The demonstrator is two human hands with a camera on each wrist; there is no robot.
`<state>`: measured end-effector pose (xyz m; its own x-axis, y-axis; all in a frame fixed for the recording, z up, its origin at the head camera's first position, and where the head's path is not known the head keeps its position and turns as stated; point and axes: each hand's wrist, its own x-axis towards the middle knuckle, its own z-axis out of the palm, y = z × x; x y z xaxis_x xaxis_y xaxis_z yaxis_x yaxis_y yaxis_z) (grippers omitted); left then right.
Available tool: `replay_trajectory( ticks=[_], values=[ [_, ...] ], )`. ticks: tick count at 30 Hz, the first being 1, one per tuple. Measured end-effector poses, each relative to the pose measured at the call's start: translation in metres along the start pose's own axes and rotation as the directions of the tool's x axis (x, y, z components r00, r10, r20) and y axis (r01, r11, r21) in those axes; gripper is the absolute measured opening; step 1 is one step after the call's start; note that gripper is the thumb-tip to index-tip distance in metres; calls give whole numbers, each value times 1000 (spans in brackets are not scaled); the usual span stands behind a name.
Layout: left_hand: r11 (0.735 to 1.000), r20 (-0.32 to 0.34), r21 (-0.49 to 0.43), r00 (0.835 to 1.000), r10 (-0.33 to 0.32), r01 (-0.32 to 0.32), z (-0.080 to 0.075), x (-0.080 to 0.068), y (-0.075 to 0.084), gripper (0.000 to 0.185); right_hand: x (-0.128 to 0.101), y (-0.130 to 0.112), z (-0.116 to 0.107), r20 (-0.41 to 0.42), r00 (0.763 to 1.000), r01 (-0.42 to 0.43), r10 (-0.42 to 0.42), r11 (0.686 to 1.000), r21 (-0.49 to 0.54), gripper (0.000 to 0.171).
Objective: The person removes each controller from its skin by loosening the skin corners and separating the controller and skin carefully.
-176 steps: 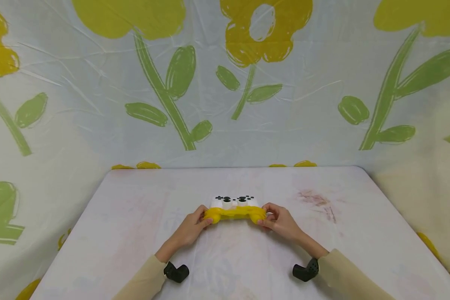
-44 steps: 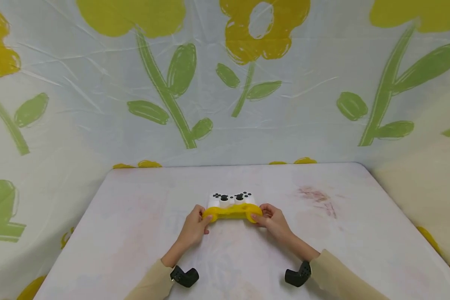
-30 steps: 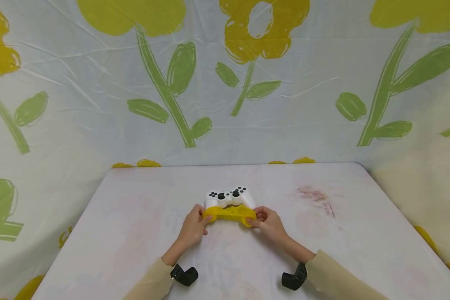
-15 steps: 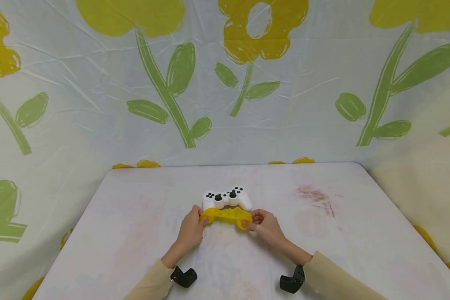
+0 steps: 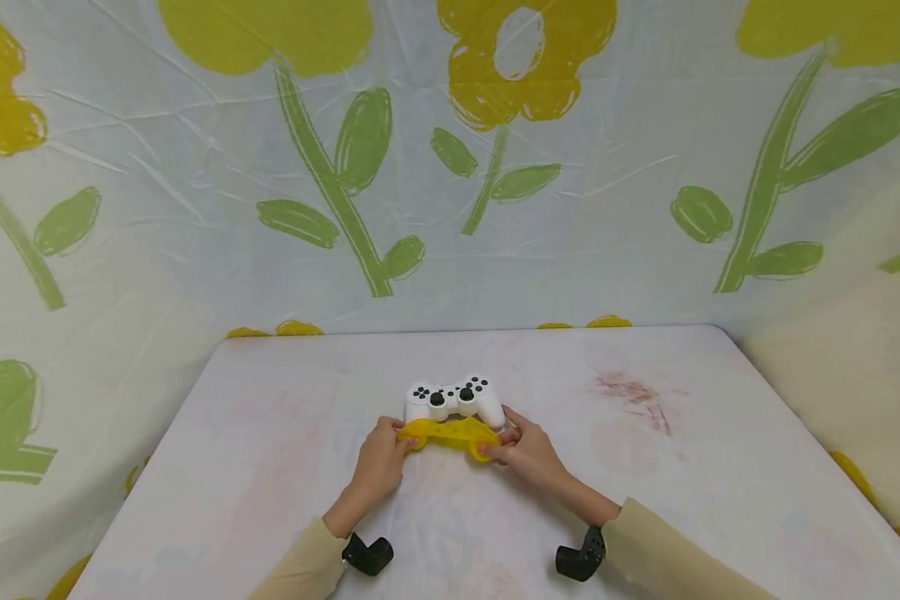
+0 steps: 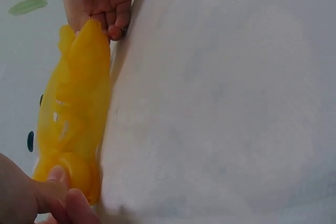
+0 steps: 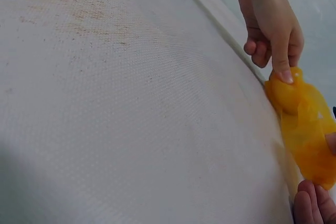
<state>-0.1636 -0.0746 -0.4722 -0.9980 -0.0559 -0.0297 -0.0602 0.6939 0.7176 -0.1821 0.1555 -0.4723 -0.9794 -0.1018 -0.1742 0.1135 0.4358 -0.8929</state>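
A white game controller [image 5: 451, 400] with black sticks and buttons sits mid-table in the head view. Along its near side runs a soft, translucent yellow silicone controller cover [image 5: 450, 431], whose right part hangs below the controller's bare white right grip. My left hand [image 5: 378, 456] pinches the cover's left end, thumb on top. At the other end, my right hand [image 5: 531, 454] pinches the cover between thumb and fingers, with its index finger reaching up beside the white grip. In the left wrist view the cover [image 6: 79, 93] hides most of the controller; the right wrist view shows it stretched between both hands.
The table [image 5: 270, 467] has a white cloth with a reddish-brown stain [image 5: 630, 392] at the right. Flower-printed fabric [image 5: 607, 208] rises behind and at both sides. A black wrist device [image 5: 367, 556] sits on the left wrist, another [image 5: 580, 556] on the right.
The yellow cover has slid down off the controller's right grip, so more white shows. Controller and hands have shifted slightly left. The right index finger has straightened up toward the grip.
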Motion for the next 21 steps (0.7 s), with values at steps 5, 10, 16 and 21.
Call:
replay_trajectory(
  ticks=[5,10,16,21],
  values=[
    [1000,-11,-13,1000,12,-12,2,-1,-3,28,-2,-1,0,-9,1000,-2,2,1000,-12,84],
    [999,-25,15,999,36,-36,4,-1,-6,24,-4,0,0,-18,1000,-15,14,1000,-5,82],
    [998,-37,45,998,40,-39,6,0,-5,19,-6,1,1,-39,999,-10,10,1000,12,79],
    [996,-70,72,996,60,-55,8,-4,-5,18,-9,5,3,-65,998,-9,10,1000,10,74]
  ],
)
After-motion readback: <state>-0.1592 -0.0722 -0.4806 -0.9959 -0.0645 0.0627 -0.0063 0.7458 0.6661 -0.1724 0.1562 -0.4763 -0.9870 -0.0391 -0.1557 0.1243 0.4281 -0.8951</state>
